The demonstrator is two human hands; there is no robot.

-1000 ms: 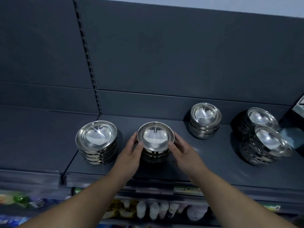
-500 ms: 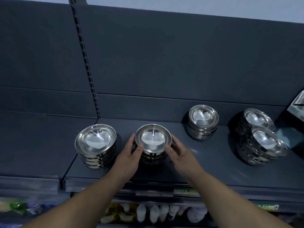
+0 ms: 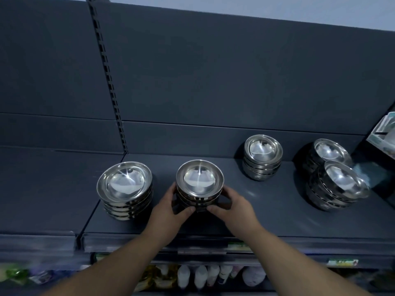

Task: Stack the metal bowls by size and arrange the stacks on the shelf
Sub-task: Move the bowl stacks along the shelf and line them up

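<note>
A middle stack of shiny metal bowls [image 3: 199, 180] stands on the dark shelf [image 3: 267, 212]. My left hand [image 3: 168, 212] cups its left side and my right hand [image 3: 234, 207] cups its right side, thumbs nearly meeting at the stack's base in front. A wider stack of bowls [image 3: 126, 189] stands just to the left. A smaller stack [image 3: 263, 157] sits farther back on the right. Two more stacks, one behind [image 3: 330, 152] and one in front [image 3: 339, 184], stand close together at the far right.
The shelf's dark back panel [image 3: 213, 82] rises behind the bowls, with a slotted upright [image 3: 106, 71] at the left. A boxed item [image 3: 384, 133] pokes in at the right edge. White bottles [image 3: 201, 276] and packets fill the lower shelf under the front lip.
Both hands have slid lower around the middle stack, thumbs closing in at its front base. The view has tilted and shifted slightly; the other stacks have not moved.
</note>
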